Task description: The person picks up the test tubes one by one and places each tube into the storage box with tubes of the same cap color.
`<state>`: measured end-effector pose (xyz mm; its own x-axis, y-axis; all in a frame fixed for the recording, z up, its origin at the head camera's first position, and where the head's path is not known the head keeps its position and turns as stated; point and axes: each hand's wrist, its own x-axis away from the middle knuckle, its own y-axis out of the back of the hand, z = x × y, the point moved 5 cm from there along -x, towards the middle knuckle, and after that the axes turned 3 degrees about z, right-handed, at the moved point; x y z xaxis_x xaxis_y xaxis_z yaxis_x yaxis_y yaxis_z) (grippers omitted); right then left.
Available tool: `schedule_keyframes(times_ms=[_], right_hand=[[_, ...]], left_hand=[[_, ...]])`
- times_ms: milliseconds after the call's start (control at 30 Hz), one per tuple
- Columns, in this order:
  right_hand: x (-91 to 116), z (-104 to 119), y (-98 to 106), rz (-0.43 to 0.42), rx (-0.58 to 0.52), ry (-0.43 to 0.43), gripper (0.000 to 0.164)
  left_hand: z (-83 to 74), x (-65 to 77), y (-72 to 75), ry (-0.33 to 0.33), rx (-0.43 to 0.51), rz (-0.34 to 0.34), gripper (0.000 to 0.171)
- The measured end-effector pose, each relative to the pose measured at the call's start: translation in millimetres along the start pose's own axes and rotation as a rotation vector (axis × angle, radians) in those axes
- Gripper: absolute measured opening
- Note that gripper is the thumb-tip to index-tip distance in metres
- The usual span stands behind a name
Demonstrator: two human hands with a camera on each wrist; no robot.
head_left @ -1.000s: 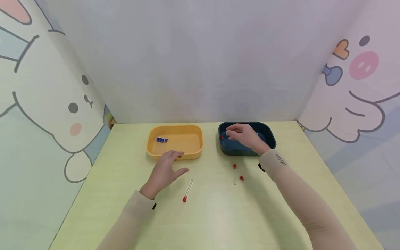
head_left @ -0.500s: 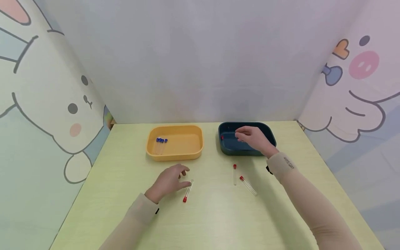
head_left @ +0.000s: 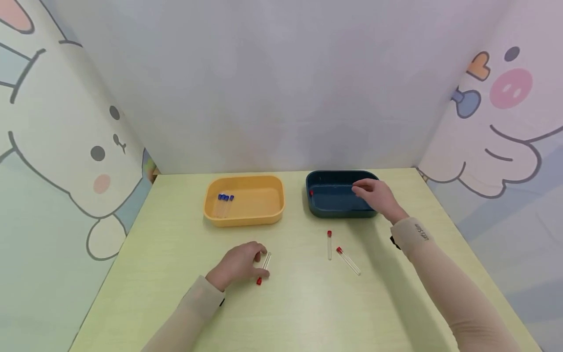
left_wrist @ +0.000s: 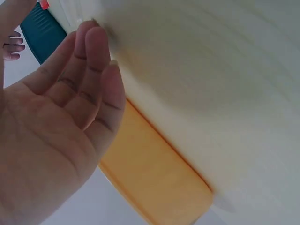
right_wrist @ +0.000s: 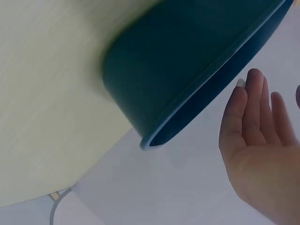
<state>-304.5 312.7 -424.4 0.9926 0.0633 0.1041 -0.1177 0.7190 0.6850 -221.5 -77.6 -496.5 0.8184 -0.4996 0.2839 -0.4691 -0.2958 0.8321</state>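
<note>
Yel.-grn. tbl. (head_left: 299, 313) sits btwn cartoon-print side walls (head_left: 48, 205), plain bk. wall (head_left: 281, 88) behind.

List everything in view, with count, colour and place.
Table: 1, pale yellow-green, under everything
Yellow tray: 1, yellow-orange, back left of table
Dark blue tray: 1, dark blue, back right of table
Blue-capped tubes: 4, clear with blue caps, left part of yellow tray
Red-capped tubes: 3, clear with red caps, on table, one left, two right
Red cap: 1 visible, red, left end of dark blue tray; any tube unclear
Backdrop: 1, whitish with cartoon animals, behind and beside table
Left hand: 1, bare, over the left red-capped tube
Right hand: 1, bare, at right end of dark blue tray
Sleeves: 2, beige, one per arm
</note>
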Motion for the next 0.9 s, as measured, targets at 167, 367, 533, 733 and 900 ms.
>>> schedule_keyframes(times_ms=[167, 367, 533, 733, 900], right_hand=[[1.9, -12.9, 11.3, -0.098, 0.057, 0.001, 0.045], [1.7, -26.4, 19.2, -0.226, 0.125, 0.021, 0.041], [1.6, -42.4, 21.3, -0.31, 0.169, 0.003, 0.043], [-0.7, -64.1, 23.0, -0.366, 0.201, -0.067, 0.048], [-0.8, -70.6, 22.6, -0.341, 0.187, -0.113, 0.045]], left_hand=[[-0.1, 1.2, -2.7, -0.009, -0.013, -0.007, 0.053], [-1.3, 1.7, -3.6, -0.034, -0.02, -0.02, 0.052], [-1.4, 0.1, -6.3, -0.049, -0.035, -0.043, 0.042], [-3.9, -0.1, -6.1, -0.061, -0.06, -0.094, 0.021], [-5.1, 0.0, -5.9, -0.063, -0.077, -0.117, 0.01]])
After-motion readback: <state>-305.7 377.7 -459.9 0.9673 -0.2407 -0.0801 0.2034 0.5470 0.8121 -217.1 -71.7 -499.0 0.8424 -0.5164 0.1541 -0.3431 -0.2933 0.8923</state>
